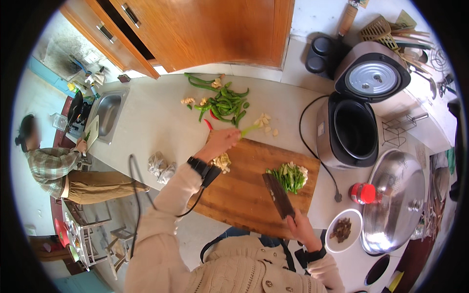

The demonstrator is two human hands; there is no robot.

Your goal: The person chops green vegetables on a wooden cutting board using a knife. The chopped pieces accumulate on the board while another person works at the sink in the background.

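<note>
My right hand (301, 227) grips the handle of a kitchen cleaver (277, 194). Its dark blade rests over the wooden cutting board (234, 199), beside a heap of sliced green peppers (287, 177) with chopped pale bits at its right edge. My left hand (224, 142) reaches past the board's far left corner. A light green vegetable piece (250, 130), probably a pepper, sticks out from its fingers toward the peeled garlic cloves (263, 121). Under my left wrist lies chopped garlic or ginger (222, 163), partly hidden. Whole green peppers (223, 102) lie behind the board, with a red chili (208, 124) nearby.
An open rice cooker (348, 128) with its cord (302, 121) stands right, near a red-lidded jar (362, 193), a white bowl (343, 230) of dark pieces and a large metal lid (394, 201). Left are a crumpled plastic bag (161, 168), a sink (108, 113) and another person (55, 164) cutting greens.
</note>
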